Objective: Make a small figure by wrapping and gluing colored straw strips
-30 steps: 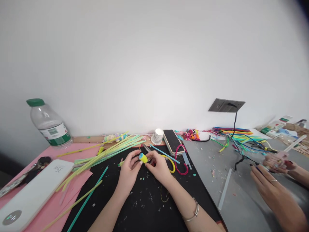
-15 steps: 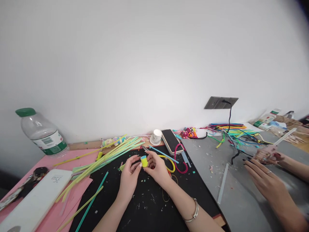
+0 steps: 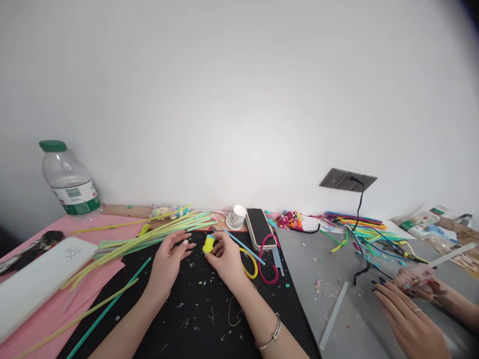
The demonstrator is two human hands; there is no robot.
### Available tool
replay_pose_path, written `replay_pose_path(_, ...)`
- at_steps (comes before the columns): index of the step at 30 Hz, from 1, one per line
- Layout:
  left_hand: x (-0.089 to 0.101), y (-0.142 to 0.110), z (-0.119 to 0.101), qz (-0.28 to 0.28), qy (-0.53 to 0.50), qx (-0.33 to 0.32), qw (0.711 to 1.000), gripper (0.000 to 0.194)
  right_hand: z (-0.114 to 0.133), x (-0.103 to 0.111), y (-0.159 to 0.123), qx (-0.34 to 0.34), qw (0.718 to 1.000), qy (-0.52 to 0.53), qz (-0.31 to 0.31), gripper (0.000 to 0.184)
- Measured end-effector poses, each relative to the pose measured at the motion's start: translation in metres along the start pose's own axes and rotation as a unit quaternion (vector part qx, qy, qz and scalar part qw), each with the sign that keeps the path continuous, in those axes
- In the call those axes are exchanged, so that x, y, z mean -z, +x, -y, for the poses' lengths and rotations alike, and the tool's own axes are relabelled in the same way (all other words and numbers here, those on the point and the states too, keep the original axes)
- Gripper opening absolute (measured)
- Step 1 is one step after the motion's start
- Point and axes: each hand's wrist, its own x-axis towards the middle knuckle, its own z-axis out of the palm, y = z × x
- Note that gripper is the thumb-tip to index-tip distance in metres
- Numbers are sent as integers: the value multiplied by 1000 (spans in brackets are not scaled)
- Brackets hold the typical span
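Observation:
Over the black mat (image 3: 194, 319), my right hand (image 3: 229, 262) pinches a small yellow pipe-cleaner piece (image 3: 208, 244) with a blue band near its top. The hand's own fingers cover part of its side. My left hand (image 3: 168, 257) is apart from it on the left, fingers spread and holding nothing. A light blue strip (image 3: 243, 246) and a bent yellow pipe cleaner (image 3: 255, 271) lie just right of my right hand. Beyond them is a curled magenta pipe cleaner (image 3: 261, 263). A bundle of pale green and yellow pipe cleaners (image 3: 140, 248) lies behind my left hand.
A paper cup (image 3: 237, 217) and a phone (image 3: 258, 227) stand near the wall. At left are a bottle (image 3: 75, 192), a white power bank (image 3: 45, 284) and pink paper (image 3: 112, 227). Another person's hands (image 3: 411, 309) work over the grey mat (image 3: 299, 264) at right.
My left hand has let go of the yellow pipe-cleaner piece and moved left, its fingers opening. My right hand keeps the piece, which now tilts. The camera view has shifted slightly.

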Motion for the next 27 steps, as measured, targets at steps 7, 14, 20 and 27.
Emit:
replay_pose_path(7,10,13,-6,-61,26,-24,998,32,-10,-8,20,54,997,-51,-8,45)
replay_pose_path(14,12,19,-5,-51,89,-49,994,32,-17,-10,26,64,997,-36,-9,51)
replay_pose_path(20,-1,12,0,107,89,-62,988,47,-14,-10,18,119,993,-14,21,48)
replay_pose_path(27,-6,10,6,135,62,-51,988,47,-11,-10,13,187,981,-23,46,52)
